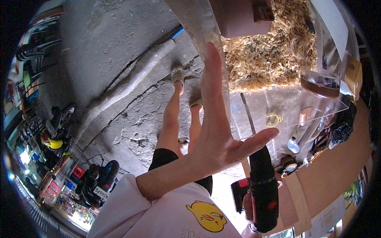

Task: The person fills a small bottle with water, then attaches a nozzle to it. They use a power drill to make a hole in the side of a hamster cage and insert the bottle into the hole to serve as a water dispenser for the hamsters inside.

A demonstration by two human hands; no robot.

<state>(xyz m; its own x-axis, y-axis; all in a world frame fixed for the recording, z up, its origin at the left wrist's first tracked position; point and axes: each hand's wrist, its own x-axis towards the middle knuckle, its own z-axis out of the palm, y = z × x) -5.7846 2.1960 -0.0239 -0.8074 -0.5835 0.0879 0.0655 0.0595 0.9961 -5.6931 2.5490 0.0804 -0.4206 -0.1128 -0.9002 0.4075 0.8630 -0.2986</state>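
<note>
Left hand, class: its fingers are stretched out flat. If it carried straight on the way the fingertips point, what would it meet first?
Probably the clear plastic wall of the enclosure. The left hand points up along that wall, its fingertips already at its edge, though depth is unclear. Wood shavings lie behind it.

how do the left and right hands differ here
The left hand is open and flat, fingers straight, pressed against the clear enclosure wall; the right hand is closed around a black power drill. The left shows fully, the right mostly hidden behind the drill. Both are bare.

One drill [262,186], two hands [216,135]
</note>
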